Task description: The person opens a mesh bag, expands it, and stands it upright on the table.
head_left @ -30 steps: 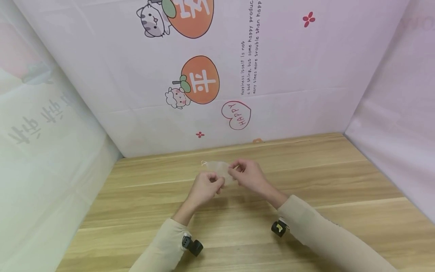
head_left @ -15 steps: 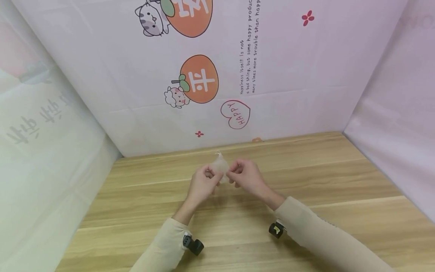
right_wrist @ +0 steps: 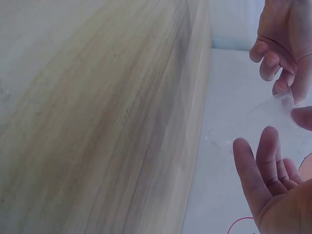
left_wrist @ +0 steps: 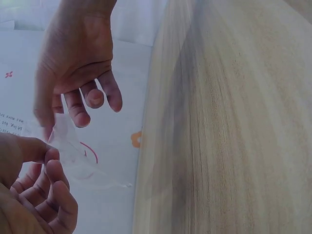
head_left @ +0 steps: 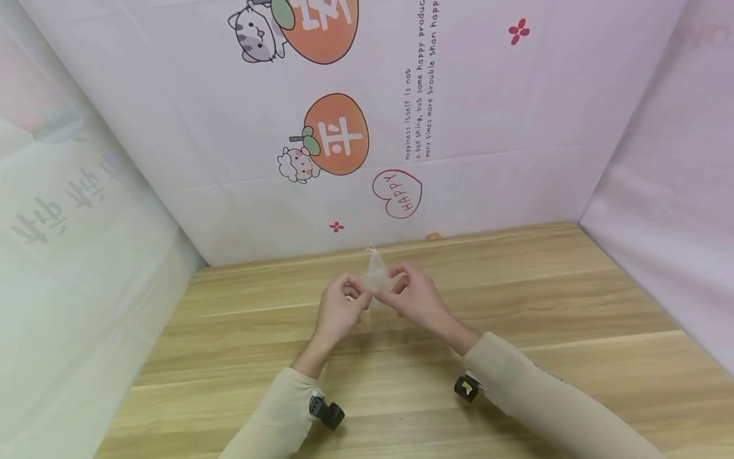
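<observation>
A small, sheer whitish drawstring bag (head_left: 376, 275) is held up above the table between both hands, its pointed end with a thin string loop facing the back wall. My left hand (head_left: 341, 305) pinches the bag's near edge between thumb and index finger. In the left wrist view this pinch shows at the lower left, on the translucent bag (left_wrist: 73, 168). My right hand (head_left: 421, 299) is at the bag's right side. The right wrist view shows its thumb (right_wrist: 303, 118) at the bag's edge, with the other fingers (right_wrist: 243, 158) spread apart from it and fairly straight.
A wood-grain table (head_left: 401, 395) lies beneath both arms. Behind it stands a white printed cloth wall (head_left: 487, 127), with plain pale cloth at left and right. Black wrist cameras (head_left: 327, 413) are strapped at both beige sleeves (head_left: 275, 408).
The bag has turned from lying leftward to pointing at the back wall. My hands have come together, and the right thumb has moved in beside the left fingertips while its fingers spread.
</observation>
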`<action>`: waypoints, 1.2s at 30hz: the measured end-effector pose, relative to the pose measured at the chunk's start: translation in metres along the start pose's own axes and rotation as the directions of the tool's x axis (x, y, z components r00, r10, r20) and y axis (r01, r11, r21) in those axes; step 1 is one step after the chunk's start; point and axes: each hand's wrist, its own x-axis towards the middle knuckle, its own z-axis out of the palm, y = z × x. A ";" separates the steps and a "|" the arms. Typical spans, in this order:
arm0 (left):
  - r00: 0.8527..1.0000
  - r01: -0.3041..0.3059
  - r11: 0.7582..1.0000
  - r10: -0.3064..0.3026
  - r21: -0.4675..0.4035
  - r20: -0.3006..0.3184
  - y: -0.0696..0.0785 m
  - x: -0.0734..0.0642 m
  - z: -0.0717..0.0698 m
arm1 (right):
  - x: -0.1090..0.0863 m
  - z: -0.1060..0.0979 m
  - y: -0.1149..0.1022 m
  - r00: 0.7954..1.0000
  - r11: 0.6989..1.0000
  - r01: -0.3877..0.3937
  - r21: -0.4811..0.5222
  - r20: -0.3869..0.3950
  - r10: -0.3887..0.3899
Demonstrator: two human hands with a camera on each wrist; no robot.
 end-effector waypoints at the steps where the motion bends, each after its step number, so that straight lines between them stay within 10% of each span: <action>1: 1.000 -0.002 1.000 0.002 0.003 0.003 0.000 0.000 0.000 | 0.000 0.000 0.000 1.000 1.000 0.009 0.002 -0.006 -0.009; 21: 0.999 -0.010 0.995 0.014 0.095 -0.044 0.000 0.001 -0.001 | 0.003 0.000 0.003 0.997 0.996 0.058 0.068 -0.053 -0.054; 36: 0.998 -0.065 0.985 0.066 0.162 -0.002 -0.001 0.003 0.000 | 0.005 -0.001 0.002 0.974 0.956 0.184 -0.228 -0.089 -0.208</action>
